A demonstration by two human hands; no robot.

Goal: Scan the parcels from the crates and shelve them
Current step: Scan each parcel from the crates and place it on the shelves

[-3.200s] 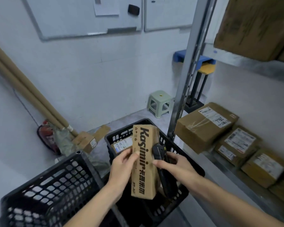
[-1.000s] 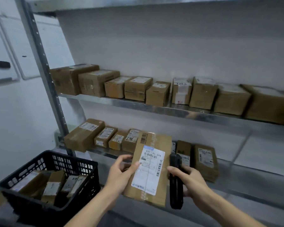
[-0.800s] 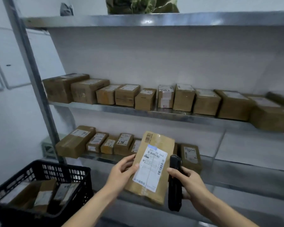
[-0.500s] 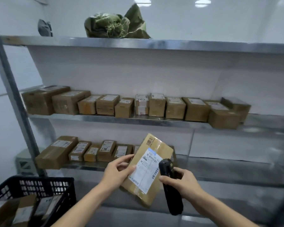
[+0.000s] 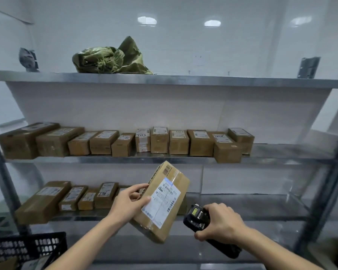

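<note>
box up, label out, ready for the beep

we hold one box (image 5: pixel 160 201) up in front of the shelves (image 5: pixel 164 158). our left hand (image 5: pixel 128 204) pinches it on its left edge, thumb on the front and fingers behind, so the white label (image 5: pixel 161 200) is not covered. we tilt the box so the label looks at us and at the scanner (image 5: pixel 199 217).

our right hand (image 5: pixel 220 224) is wrapped tight around the scanner, just beside the box, low and to the right. its top end points up toward the label, we think to read the stripes.

the middle shelf has a neat row of boxes (image 5: pixel 125 142), labels up, with bare room at the right end. we think our box could go there next. the black crate (image 5: pixel 27 248) sits low on our left with more boxes inside.
</note>
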